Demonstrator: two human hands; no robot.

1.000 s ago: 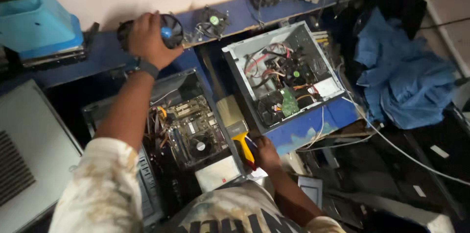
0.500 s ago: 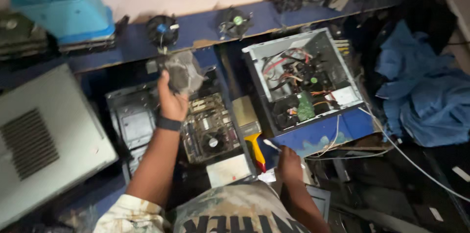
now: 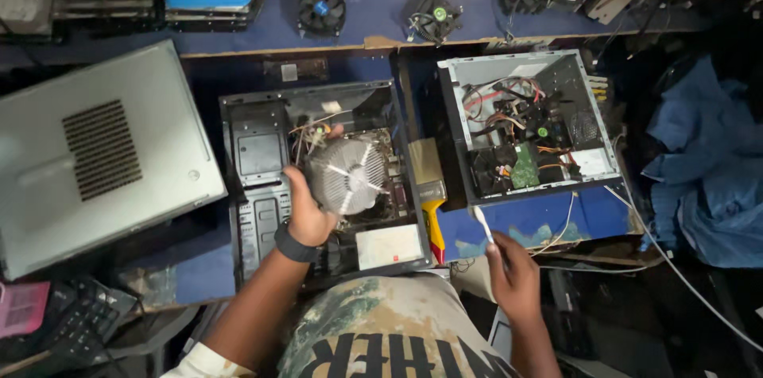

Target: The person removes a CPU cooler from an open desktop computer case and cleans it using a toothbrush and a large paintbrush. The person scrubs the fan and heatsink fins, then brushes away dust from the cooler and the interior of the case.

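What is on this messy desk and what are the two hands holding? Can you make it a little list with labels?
left hand: holds a round finned cooler, underside up, over the open computer case
right hand: holds a thin white stick-like tool
between cases: yellow-handled brush
right of brush: second open case, wires inside
far shelf: two loose fans
left: grey side panel
far right: blue cloth

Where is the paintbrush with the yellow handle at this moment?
In the head view the paintbrush lies on the blue table, in the gap between the two open computer cases, a little to the left of the right hand, which does not touch it.
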